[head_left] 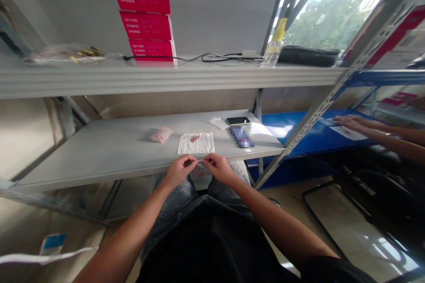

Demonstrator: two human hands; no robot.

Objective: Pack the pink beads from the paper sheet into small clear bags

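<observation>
My left hand [181, 169] and my right hand [219, 167] meet at the front edge of the grey shelf table [133, 159], above my lap. Fingers and thumbs of both are pinched together around something thin and pale, too small to make out. Just beyond them, a wrinkled white cloth or paper sheet [184, 147] lies flat with a little cluster of red and pale pieces [195, 137] on it. To its left is a clear plastic bag with pinkish contents [161, 134]. A smaller clear packet [219, 123] lies behind the sheet, on the right.
Two phones, a dark one [238, 120] and a blurred one [242, 137], lie at the right. Overhead, a shelf [199, 80] carries red boxes [151, 26], a cable and a yellow-topped bottle [274, 46]. Beyond a metal post [305, 121], a co-worker's hands [348, 121] rest over a blue table.
</observation>
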